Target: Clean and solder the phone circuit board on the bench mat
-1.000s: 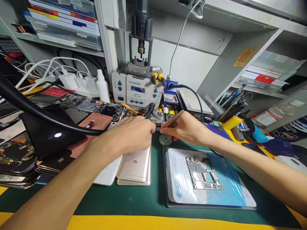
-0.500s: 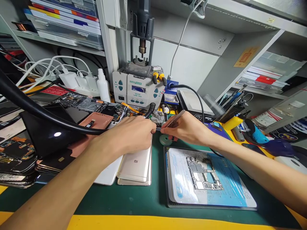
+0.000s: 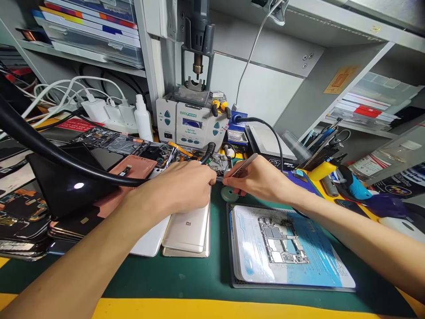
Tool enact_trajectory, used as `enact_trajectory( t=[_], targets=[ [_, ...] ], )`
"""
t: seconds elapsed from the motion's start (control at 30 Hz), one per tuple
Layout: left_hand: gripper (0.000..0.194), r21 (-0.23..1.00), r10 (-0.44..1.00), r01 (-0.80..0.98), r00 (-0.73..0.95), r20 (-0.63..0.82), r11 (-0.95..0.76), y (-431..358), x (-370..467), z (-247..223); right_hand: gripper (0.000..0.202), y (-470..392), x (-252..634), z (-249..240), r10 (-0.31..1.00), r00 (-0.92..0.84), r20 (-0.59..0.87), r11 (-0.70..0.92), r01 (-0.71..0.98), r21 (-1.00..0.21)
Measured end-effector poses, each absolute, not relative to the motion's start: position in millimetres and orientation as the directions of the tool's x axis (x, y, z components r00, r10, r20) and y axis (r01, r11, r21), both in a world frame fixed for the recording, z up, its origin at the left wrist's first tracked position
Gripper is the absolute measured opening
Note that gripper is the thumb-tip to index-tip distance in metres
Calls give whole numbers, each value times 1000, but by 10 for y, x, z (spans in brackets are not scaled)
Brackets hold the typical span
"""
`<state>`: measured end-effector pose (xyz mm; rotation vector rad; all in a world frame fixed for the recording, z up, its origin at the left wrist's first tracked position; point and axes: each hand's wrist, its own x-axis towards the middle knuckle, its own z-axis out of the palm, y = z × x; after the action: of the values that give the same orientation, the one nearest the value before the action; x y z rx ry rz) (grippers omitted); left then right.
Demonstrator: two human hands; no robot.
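My left hand (image 3: 195, 184) is closed over the upper end of a gold Mi phone (image 3: 187, 228), its fingers curled; whatever lies in its grip is hidden. My right hand (image 3: 255, 177) pinches slim grey tweezers (image 3: 245, 165), slanting down to the left, their tips masked by the fingers. Both hands face each other across a narrow gap, by loose circuit boards (image 3: 219, 163). Below the right fingers sits a round green spool (image 3: 229, 193). Nearer me, a bare phone logic board (image 3: 283, 241) lies on a blue and white plastic-wrapped pad (image 3: 245, 248).
Behind the hands stands a grey hot-air station (image 3: 191, 122) with its handpiece upright. A thick black hose (image 3: 66, 155) crosses from the left. Phones and black panels (image 3: 73, 186) pile up at left. A white bottle (image 3: 142, 119) stands behind; tools (image 3: 332, 141) crowd the right.
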<state>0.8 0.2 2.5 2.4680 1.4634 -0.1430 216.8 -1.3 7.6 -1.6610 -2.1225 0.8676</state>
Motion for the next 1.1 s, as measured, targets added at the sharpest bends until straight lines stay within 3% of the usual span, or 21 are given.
enact_trajectory(
  t=[0.63,0.83,0.97,1.07,1.1],
  targets=[
    [34,176,839,865,500,-214,-471,16,10,4,13,-17,2186,72,948,-309,-72,183,718,-672],
    [31,163,845,873,487,-219,-460,20,23,-13,11,-134,2257,310,958,-286,-37,176,682,-710],
    [35,156,855,882,469,-220,-444,32,30,-27,26,-436,2585,647,983,-180,38,151,670,-727],
    [36,160,854,879,475,-212,-449,43,18,-64,36,-657,2941,816,969,33,244,152,698,-699],
    [34,164,853,876,481,-202,-454,46,11,-86,37,-698,3048,832,962,97,254,115,701,-704]
  ],
)
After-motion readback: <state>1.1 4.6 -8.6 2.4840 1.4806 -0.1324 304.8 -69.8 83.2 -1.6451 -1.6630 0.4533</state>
